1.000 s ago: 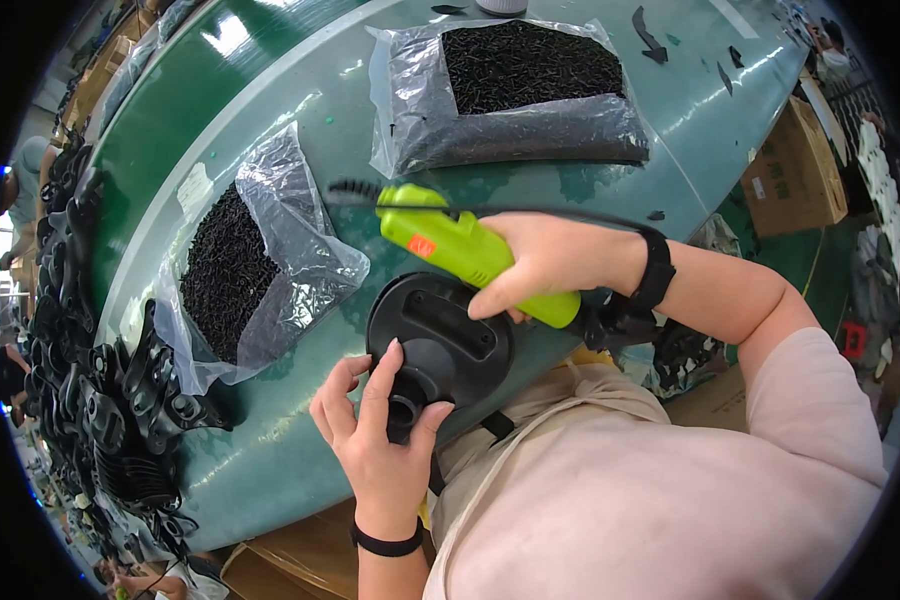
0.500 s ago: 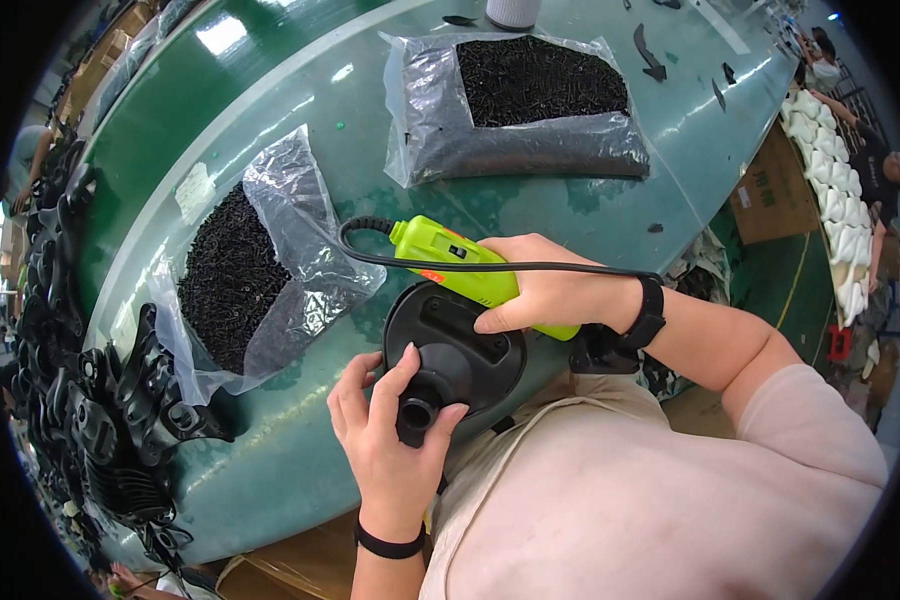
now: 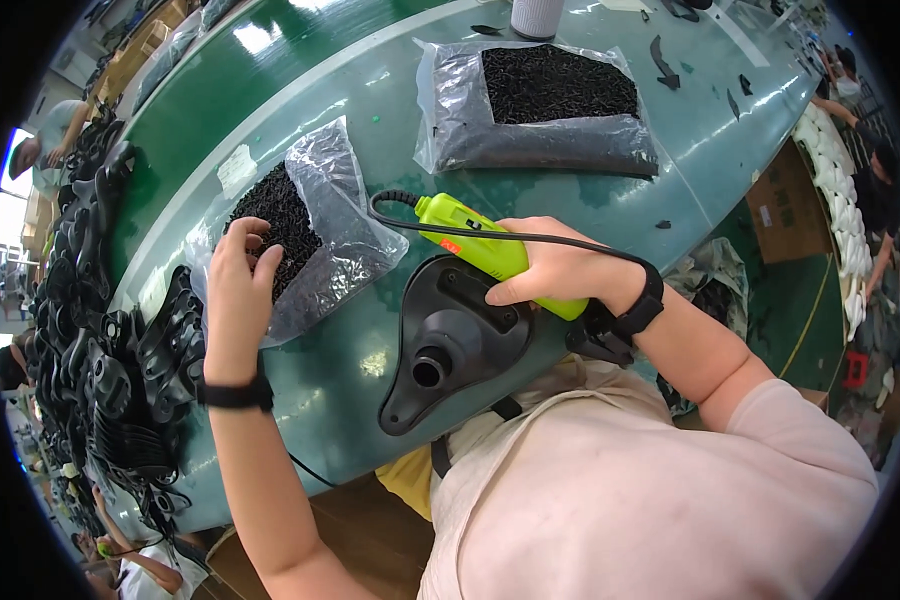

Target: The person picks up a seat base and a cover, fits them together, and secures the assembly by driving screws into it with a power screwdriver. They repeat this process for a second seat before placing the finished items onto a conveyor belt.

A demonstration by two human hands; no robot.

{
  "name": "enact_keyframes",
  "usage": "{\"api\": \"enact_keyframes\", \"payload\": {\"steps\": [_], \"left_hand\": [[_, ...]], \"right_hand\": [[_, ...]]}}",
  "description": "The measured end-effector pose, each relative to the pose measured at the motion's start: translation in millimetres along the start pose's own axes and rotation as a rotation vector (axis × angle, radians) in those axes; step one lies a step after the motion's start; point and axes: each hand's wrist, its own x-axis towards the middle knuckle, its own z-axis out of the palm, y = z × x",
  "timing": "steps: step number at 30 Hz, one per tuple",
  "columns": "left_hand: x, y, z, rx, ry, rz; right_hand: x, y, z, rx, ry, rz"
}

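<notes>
I have the right hand (image 3: 560,262) wrapped around a bright green power screwdriver (image 3: 467,232), fingers closed firmly on its body and the thumb lying along its near side. The tool's black cord (image 3: 570,238) loops out of the far left end and runs back over that hand to the wrist. Under the screwdriver, close to the near edge of the green table (image 3: 315,425), I see the black part (image 3: 452,338): a broad rounded plate tapering to a tip with a small hole, with a hollow round neck standing up from it. Whether the thumb touches the part I cannot tell. I have the left hand (image 3: 238,280) over the open bag (image 3: 353,205) at left, fingers half curled above the small black screws (image 3: 300,235), a gap showing between thumb and forefinger; whether a screw sits under the other fingers I can't make out. A second bag (image 3: 550,150) of similar screws lies farther back, with a white container (image 3: 537,20) just behind it and dark scraps (image 3: 662,62) to its right. Left of the first bag, black pieces (image 3: 105,390) are heaped along the table.
</notes>
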Motion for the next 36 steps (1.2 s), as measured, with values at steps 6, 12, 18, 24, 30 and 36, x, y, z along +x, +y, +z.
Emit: {"api": "enact_keyframes", "payload": {"steps": [6, 12, 18, 24, 30, 36], "left_hand": [[17.8, -21.8, 12.3, 0.084, -0.217, -0.114], [6.6, -16.9, 10.8, 0.042, -0.086, -0.098], [6.7, -28.5, 10.0, 0.040, -0.169, -0.142], [2.0, -22.7, 12.3, 0.164, -0.109, -0.050], [3.9, -15.7, 7.5, 0.066, -0.056, -0.093], [-20.5, 6.8, -10.6, -0.291, 0.089, -0.217]], "right_hand": [[-2.3, 7.3, -3.4, 0.057, -0.008, -0.017], [-37.8, -28.5, -38.8, 0.432, 0.147, -0.069], [-50.8, -51.5, -69.0, 0.655, 0.350, -0.387], [-38.3, -45.2, -69.7, 0.546, 0.431, -0.570], [-30.0, -35.3, -52.7, 0.538, 0.427, -0.546], [-26.4, -41.9, -43.2, 0.520, 0.460, -0.596]]}}
